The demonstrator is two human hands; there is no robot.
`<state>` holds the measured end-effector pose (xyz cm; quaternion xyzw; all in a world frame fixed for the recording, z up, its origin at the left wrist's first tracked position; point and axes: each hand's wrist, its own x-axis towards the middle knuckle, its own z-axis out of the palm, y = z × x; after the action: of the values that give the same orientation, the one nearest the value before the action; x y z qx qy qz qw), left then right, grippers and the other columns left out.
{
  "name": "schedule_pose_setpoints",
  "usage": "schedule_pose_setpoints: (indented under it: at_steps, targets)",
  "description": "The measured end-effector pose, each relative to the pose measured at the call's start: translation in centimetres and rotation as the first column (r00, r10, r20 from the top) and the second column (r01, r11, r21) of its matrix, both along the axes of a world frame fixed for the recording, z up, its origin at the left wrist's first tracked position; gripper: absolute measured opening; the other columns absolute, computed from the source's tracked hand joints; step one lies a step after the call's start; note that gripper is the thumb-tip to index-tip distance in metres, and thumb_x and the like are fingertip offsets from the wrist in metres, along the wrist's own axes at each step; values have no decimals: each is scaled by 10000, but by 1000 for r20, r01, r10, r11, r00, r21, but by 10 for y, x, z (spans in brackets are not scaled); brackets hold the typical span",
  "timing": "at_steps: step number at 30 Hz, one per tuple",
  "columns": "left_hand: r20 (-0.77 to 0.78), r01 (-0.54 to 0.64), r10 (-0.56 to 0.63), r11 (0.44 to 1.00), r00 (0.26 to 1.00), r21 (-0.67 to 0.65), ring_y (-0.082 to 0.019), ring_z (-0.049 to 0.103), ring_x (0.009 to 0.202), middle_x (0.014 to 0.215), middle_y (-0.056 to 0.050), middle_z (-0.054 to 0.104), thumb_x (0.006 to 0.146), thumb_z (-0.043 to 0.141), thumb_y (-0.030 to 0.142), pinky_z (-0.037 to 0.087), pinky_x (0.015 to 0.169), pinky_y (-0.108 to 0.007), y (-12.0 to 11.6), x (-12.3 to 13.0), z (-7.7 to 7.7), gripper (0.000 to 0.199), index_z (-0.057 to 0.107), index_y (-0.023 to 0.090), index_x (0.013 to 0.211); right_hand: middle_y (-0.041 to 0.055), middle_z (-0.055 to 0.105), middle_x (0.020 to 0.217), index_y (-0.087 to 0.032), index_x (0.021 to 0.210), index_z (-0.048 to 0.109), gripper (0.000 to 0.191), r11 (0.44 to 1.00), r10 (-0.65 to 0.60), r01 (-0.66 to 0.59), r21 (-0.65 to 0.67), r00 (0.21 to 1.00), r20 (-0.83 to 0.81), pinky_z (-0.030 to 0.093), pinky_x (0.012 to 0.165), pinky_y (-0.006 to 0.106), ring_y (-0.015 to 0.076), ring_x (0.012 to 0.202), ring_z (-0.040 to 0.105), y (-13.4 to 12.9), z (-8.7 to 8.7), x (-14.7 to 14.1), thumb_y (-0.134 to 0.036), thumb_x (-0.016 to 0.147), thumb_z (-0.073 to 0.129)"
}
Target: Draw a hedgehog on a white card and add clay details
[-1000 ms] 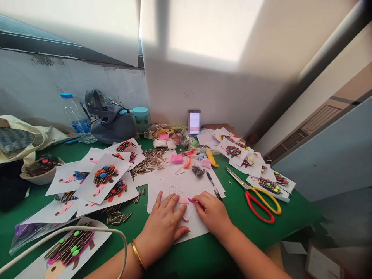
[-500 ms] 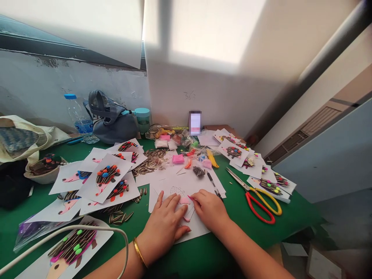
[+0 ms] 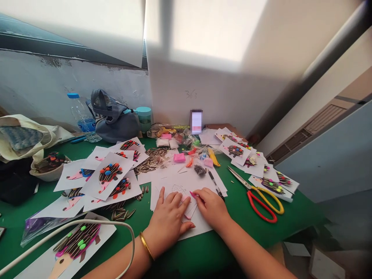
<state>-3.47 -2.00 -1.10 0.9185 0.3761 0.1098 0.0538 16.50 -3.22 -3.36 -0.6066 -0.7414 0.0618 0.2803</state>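
Observation:
My left hand (image 3: 168, 213) lies flat with fingers spread on a white sheet bearing a small line drawing (image 3: 178, 188). Its fingers press on pale pink clay (image 3: 187, 217) on that sheet and hide part of it. Close beside it, my right hand (image 3: 211, 205) is closed in a pinch. A small bright pink piece (image 3: 192, 194) shows at its fingertips; its exact kind is unclear. Beyond the hands are a bright pink clay block (image 3: 179, 157), a dark wrapped lump (image 3: 200, 169) and a black pen (image 3: 214, 182).
Red-and-yellow-handled scissors (image 3: 258, 195) lie on the right. Finished hedgehog cards (image 3: 107, 176) are piled at left, others (image 3: 236, 151) at right. Sunflower seeds (image 3: 148, 161) lie in a heap. A white cable (image 3: 95, 221) arcs past my left forearm. A phone (image 3: 197, 122) stands at the back.
The view has shifted slightly. My left hand's fingers have slid a little over the pink clay, covering more of it. The right hand stays pinched beside it.

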Motion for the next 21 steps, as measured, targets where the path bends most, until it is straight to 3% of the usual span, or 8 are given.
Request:
schedule_pose_setpoints:
  at_steps: [10,16,21]
  targets:
    - [-26,20,-19,999,999,40,-308,495,1191,1242,-135,596,838,508,662,107,1157,-629,1,0,-3,695,532,173,1331,25,667,825,-247,981,674,193,1000,-13,13,-16,1000,9,469,670,269,171,759,633,-1,1,-2,-247,954,483]
    - [5,19,-19,999,1000,37,-307,501,1177,1223,-128,598,791,527,710,129,1165,-602,0,0,-2,751,525,189,1331,20,667,839,-247,997,673,188,999,-19,20,-34,1000,25,460,681,270,170,778,632,-1,0,-1,-226,945,494]
    - [-38,7,-6,999,999,32,-308,500,1182,1206,-115,604,794,558,678,156,1146,-625,-2,4,0,684,543,229,1309,24,670,864,-240,1002,675,207,998,-24,24,-65,1000,6,455,703,265,167,805,631,-1,1,-2,-224,952,475]
